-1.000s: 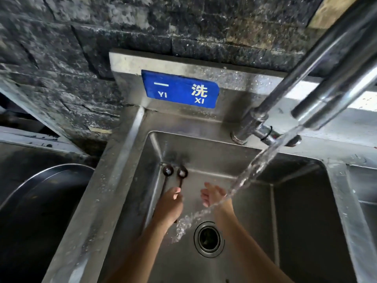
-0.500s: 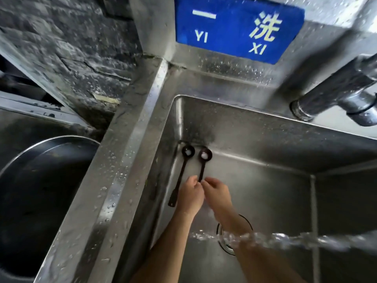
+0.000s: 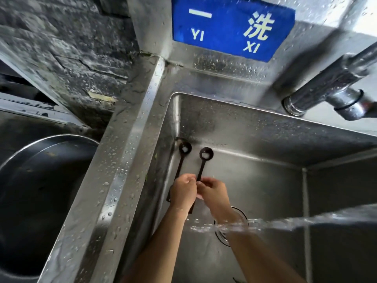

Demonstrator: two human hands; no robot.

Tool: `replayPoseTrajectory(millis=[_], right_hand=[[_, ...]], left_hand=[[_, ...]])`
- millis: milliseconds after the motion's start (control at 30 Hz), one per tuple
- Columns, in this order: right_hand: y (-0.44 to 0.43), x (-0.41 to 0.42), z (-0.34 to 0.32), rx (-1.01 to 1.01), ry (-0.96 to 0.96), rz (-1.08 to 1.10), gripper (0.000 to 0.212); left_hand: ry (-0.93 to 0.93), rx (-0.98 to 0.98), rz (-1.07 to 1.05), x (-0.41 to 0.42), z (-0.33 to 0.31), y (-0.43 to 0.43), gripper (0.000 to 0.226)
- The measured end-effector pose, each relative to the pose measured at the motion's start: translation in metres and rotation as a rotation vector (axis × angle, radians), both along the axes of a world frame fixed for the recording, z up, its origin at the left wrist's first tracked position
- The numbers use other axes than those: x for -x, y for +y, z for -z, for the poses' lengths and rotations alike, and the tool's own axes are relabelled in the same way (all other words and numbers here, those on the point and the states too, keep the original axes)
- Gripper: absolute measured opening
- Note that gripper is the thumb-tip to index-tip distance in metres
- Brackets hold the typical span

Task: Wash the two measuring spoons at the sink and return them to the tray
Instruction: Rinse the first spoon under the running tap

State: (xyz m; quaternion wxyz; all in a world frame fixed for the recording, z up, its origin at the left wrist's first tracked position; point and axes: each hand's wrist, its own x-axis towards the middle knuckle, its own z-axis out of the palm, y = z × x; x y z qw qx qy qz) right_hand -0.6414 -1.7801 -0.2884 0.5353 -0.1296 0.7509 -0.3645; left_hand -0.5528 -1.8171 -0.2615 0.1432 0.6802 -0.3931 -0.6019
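Observation:
Two dark long-handled measuring spoons stand with their bowls up against the sink's far left corner: the left spoon [image 3: 184, 149] and the right spoon [image 3: 206, 154]. My left hand [image 3: 182, 194] is closed over both handles, whose lower ends stick out beneath it. My right hand [image 3: 214, 193] meets it from the right, its fingertips pinching the right spoon's handle. Both hands are low inside the steel sink [image 3: 255, 127]. A water stream [image 3: 275, 222] crosses my right forearm. No tray is in view.
The faucet base [image 3: 326, 92] sits at the upper right of the sink rim. The drain [image 3: 240, 215] lies partly hidden under my right wrist. A blue sign [image 3: 230, 27] is on the backsplash. A large steel bowl [image 3: 40, 180] sits left of the wet sink ledge [image 3: 122, 170].
My right hand has left the water stream and closed on the right spoon's handle beside my left hand. The view has moved in closer and lower.

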Motion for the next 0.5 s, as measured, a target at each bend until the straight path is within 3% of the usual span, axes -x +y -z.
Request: replayPoseTrajectory(millis=[200, 400, 500], right_hand=[[0.009, -0.003, -0.047, 0.077, -0.104, 0.058, 0.017], [0.035, -0.015, -0.112, 0.216, -0.377, 0.213, 0.019], [0.050, -0.024, -0.138, 0.156, -0.299, 0.163, 0.016]], left_hand=[[-0.022, 0.124, 0.038, -0.002, -0.048, 0.009, 0.026], [0.076, 0.172, 0.106, -0.005, -0.100, 0.018, 0.020], [0.050, 0.219, 0.094, -0.006, -0.121, 0.024, 0.017]])
